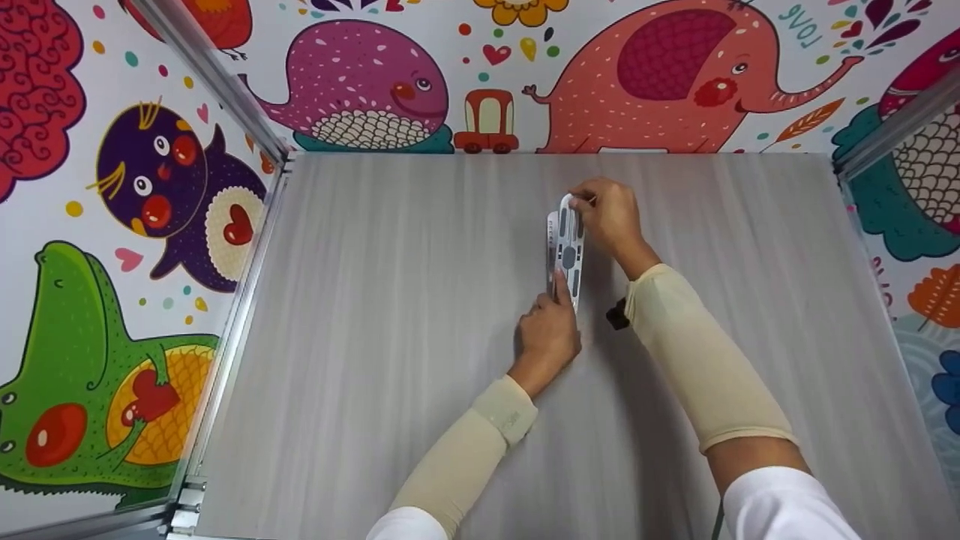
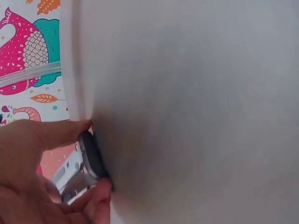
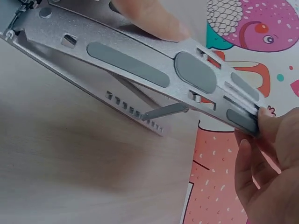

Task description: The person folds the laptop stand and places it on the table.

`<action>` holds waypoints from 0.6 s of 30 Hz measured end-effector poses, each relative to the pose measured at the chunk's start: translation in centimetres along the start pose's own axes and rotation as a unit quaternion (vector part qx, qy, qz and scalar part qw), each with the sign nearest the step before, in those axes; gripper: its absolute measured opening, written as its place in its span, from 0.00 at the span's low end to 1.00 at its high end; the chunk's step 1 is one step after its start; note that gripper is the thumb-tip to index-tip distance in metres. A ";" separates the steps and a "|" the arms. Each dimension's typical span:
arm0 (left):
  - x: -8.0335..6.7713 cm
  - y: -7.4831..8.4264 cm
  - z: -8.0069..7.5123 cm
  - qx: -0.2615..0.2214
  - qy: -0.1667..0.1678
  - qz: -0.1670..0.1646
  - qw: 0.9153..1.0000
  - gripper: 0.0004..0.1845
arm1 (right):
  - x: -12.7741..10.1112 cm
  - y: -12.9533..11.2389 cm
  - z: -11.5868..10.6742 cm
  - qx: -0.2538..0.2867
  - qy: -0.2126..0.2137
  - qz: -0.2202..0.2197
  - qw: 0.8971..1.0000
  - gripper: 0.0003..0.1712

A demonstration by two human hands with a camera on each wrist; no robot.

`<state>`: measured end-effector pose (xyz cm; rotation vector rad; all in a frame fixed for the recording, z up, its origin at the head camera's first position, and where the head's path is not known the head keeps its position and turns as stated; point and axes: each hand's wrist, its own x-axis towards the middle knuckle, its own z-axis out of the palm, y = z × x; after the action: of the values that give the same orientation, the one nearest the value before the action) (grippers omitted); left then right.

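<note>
- Just right of the middle of the head view, a silver folding stand [image 1: 568,251] sits on the grey table [image 1: 390,337], its long axis running up and down the frame, away from the person
- Right hand [image 1: 609,216] pinches the far, upper end of the stand; in the right wrist view its fingertips [image 3: 261,122] clamp the tip of the top plate
- Left hand [image 1: 550,334] is at the near, lower end, a finger laid up along the plate; the left wrist view shows thumb and finger [image 2: 60,133] closed on a dark rounded part [image 2: 92,156] at that end
- So both hands are clamped on the stand, one at each end, apart along its length; neither is nearer than the other, since both touch it
- In the right wrist view the stand [image 3: 154,70] is opened: the top plate with grey pads tilts up from a notched base strip [image 3: 135,113], and a thin strut [image 3: 163,111] reaches down toward the notches; I cannot tell which notch it sits in
- Around it: a small black object [image 1: 616,315] under the right forearm, cream sleeves [image 1: 697,360] on both arms, bright cartoon walls [image 1: 660,75] at the back and sides
- Nothing lies on the table between the hands and the stand
</note>
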<state>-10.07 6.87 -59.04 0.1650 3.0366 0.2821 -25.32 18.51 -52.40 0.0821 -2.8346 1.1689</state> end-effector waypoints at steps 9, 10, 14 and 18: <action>0.9 -3.5 -1.3 -0.011 -0.062 0.074 0.995 0.60 | -1.1 1.1 -1.2 -0.023 0.059 -0.013 0.998 0.08; 1.0 -4.1 -1.4 -0.013 -0.071 0.087 0.994 0.60 | -1.3 1.3 -1.3 -0.024 0.066 -0.015 0.997 0.07; 2.0 -7.0 -2.2 -0.040 -0.102 0.122 0.986 0.60 | -2.2 1.8 -1.5 -0.020 0.084 -0.014 0.996 0.06; 3.3 -9.4 -2.9 -0.062 -0.120 0.142 0.981 0.62 | -3.2 2.3 -1.8 -0.012 0.101 -0.009 0.995 0.06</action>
<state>-14.52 -2.47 -58.18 0.5813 2.7403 0.4359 -22.21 21.47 -52.98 -0.0120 -2.6645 1.0740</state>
